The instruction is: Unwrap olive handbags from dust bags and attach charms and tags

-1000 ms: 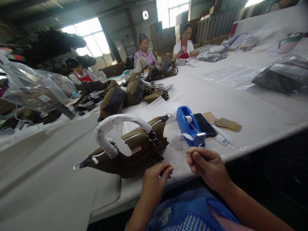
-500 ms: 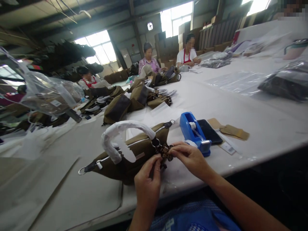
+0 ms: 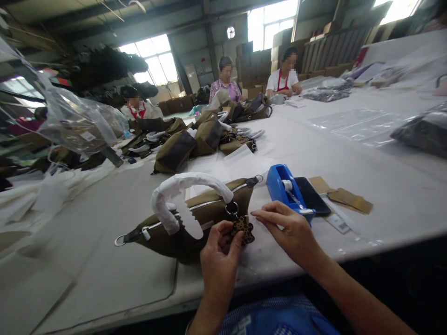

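Observation:
An olive bag (image 3: 206, 211) with a silver zipper lies on the white table (image 3: 300, 139), its handle (image 3: 195, 179) wrapped in white paper. From a ring at the handle's right end hangs a leopard-patterned charm (image 3: 244, 229). My left hand (image 3: 221, 246) pinches the charm's left edge between thumb and fingers. Just right of the charm is my right hand (image 3: 284, 225), its thumb and fingertips pressed together; anything between them is too small to make out.
A blue tape dispenser (image 3: 284, 186), a black phone (image 3: 312, 195) and brown tags (image 3: 351, 199) lie to the right. More olive bags (image 3: 206, 137) are piled farther back. Three people sit beyond them. Plastic-wrapped goods (image 3: 424, 132) lie at the far right.
My right hand has moved off the charm to its right. The charm now shows its patterned face, with my left hand on its edge. The view has shifted slightly.

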Action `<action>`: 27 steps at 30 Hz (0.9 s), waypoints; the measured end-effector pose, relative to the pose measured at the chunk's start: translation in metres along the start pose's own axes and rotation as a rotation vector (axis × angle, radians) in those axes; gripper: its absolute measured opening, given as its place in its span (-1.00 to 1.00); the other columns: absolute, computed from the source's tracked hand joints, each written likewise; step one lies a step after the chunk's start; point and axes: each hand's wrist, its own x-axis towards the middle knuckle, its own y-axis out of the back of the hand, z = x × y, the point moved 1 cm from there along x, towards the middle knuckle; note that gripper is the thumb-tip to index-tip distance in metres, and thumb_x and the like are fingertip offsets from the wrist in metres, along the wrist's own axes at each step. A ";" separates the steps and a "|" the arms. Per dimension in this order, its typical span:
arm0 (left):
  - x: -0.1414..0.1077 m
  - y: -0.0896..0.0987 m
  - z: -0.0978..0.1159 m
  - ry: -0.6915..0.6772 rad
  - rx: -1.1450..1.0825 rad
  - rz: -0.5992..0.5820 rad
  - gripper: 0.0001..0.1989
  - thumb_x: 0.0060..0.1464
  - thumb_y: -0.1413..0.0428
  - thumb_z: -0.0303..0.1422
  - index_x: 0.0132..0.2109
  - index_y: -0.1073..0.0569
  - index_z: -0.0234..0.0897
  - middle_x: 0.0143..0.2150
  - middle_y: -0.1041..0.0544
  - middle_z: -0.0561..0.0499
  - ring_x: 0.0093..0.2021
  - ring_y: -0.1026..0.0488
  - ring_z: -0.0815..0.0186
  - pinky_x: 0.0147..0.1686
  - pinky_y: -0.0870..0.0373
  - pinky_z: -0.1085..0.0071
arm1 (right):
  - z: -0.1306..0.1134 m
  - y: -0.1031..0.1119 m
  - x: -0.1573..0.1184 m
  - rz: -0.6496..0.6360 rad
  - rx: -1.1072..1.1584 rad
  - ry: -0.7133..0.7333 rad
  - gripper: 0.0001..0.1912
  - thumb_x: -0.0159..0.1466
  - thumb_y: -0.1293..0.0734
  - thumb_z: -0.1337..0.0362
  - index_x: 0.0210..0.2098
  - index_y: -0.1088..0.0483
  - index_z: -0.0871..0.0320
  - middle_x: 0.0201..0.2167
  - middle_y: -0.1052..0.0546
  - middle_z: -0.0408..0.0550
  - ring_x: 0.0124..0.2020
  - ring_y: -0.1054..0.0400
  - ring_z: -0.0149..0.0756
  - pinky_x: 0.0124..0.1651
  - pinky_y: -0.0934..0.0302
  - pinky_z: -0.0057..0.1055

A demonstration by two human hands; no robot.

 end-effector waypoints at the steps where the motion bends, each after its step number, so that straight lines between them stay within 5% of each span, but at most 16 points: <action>1: 0.000 0.000 0.000 0.002 0.003 -0.001 -0.76 0.09 -0.28 -0.29 -0.11 -0.49 -0.25 -0.19 -0.64 -0.01 -0.21 -0.66 0.26 -0.18 -0.64 0.43 | 0.001 0.001 0.002 -0.002 -0.060 0.035 -0.75 0.42 -0.29 0.30 -0.06 -0.62 0.00 -0.25 -0.54 -0.03 -0.22 -0.46 -0.25 -0.14 -0.37 -0.35; 7: -0.001 0.001 0.001 -0.001 -0.010 -0.022 -0.77 0.10 -0.28 -0.31 -0.11 -0.48 -0.24 -0.20 -0.65 0.01 -0.21 -0.66 0.29 -0.20 -0.63 0.47 | -0.001 -0.001 0.009 -0.026 -0.377 0.197 -0.71 0.42 -0.25 0.39 -0.06 -0.61 0.10 -0.22 -0.57 0.04 -0.22 -0.47 -0.19 -0.19 -0.35 -0.34; 12: -0.001 0.002 -0.002 0.000 0.041 -0.018 -0.77 0.10 -0.29 -0.29 -0.10 -0.50 -0.22 -0.19 -0.64 0.02 -0.20 -0.65 0.29 -0.18 -0.62 0.46 | -0.006 -0.003 0.013 -0.060 -0.415 0.229 -0.70 0.41 -0.23 0.41 -0.08 -0.61 0.10 -0.21 -0.58 0.05 -0.21 -0.48 -0.17 -0.20 -0.35 -0.35; 16: -0.001 0.003 -0.001 -0.018 0.083 -0.017 -0.78 0.08 -0.30 -0.29 -0.13 -0.51 -0.21 -0.20 -0.65 0.02 -0.20 -0.66 0.26 -0.16 -0.62 0.41 | -0.010 -0.007 0.017 -0.086 -0.338 0.199 -0.70 0.43 -0.23 0.37 -0.07 -0.60 0.06 -0.23 -0.58 0.02 -0.20 -0.48 -0.19 -0.17 -0.36 -0.35; 22: -0.001 0.008 0.005 -0.045 0.207 -0.072 -0.79 0.08 -0.32 -0.26 -0.14 -0.52 -0.15 -0.22 -0.67 0.09 -0.18 -0.66 0.27 -0.15 -0.57 0.47 | -0.012 -0.008 0.027 -0.170 0.072 0.032 -0.84 0.40 -0.34 0.27 -0.14 -0.60 0.04 -0.25 -0.60 -0.08 -0.25 -0.50 -0.28 -0.17 -0.39 -0.42; 27: 0.009 0.018 0.012 -0.132 0.284 -0.022 -0.83 0.31 -0.09 -0.24 -0.08 -0.50 -0.19 -0.36 -0.64 0.08 -0.47 -0.60 0.34 -0.43 -0.51 0.52 | -0.009 -0.013 0.031 -0.178 0.113 0.020 -0.87 0.39 -0.36 0.31 -0.18 -0.59 0.06 -0.26 -0.58 -0.08 -0.25 -0.48 -0.28 -0.15 -0.37 -0.39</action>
